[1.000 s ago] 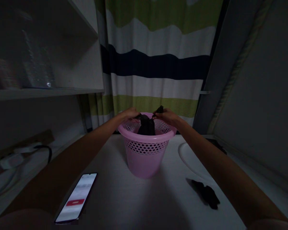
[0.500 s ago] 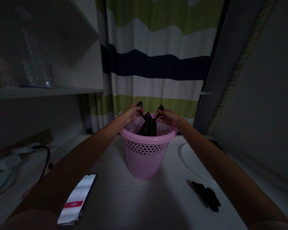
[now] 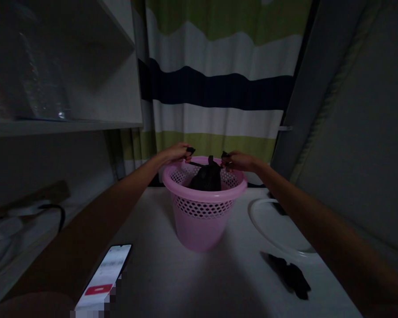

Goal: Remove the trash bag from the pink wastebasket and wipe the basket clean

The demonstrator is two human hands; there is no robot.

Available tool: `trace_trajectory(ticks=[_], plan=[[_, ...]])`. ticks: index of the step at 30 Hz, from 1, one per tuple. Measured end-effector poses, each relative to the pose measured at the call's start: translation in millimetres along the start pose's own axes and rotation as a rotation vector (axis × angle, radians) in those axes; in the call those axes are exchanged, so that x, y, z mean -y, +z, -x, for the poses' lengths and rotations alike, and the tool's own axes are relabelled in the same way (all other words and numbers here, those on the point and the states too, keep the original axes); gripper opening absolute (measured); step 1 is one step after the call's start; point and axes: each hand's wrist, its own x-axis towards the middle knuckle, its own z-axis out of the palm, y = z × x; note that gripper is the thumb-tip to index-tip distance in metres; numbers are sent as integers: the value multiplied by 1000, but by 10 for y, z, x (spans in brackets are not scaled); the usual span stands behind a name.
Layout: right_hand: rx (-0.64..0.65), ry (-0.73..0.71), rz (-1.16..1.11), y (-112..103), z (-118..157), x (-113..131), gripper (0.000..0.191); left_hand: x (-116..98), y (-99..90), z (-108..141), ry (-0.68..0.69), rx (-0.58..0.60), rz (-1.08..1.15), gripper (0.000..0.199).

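Note:
A pink plastic basket with a perforated upper band stands on the white table. Inside it a black plastic bag bulges up to the rim, its top gathered. My left hand, above the basket's left rim, is closed on one end of the bag, which stretches as a thin strand to the middle. Closed on the other end is my right hand, above the right rim. The bag's lower part is hidden by the basket wall.
A lit phone lies at the front left. A white ring and a crumpled black piece lie on the right. Shelf and plugs are at the left; a striped curtain hangs behind.
My hands have moved farther apart and slightly lower, pulling the bag's ends outward. The gathered top of the bag looks tighter, with a short tuft standing up.

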Motion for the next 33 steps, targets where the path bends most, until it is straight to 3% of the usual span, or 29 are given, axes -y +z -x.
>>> trace_trajectory(ticks=[5,11,19,27,33], plan=[[-76,80,127,-61,64,-47,22,85,-187,42,-95,-12,-133,27],[-188,70,421,27,79,5,24,112,-200,79,-105,-71,-267,23],[-296,28,1059,14,34,21,17,109,-258,59,-72,-213,-532,23],[-311,-40,1057,150,6,-107,11,191,-235,-16,-30,-246,-703,17],[-282,-100,894,202,22,-220,11,240,-146,15,-5,-146,-750,18]])
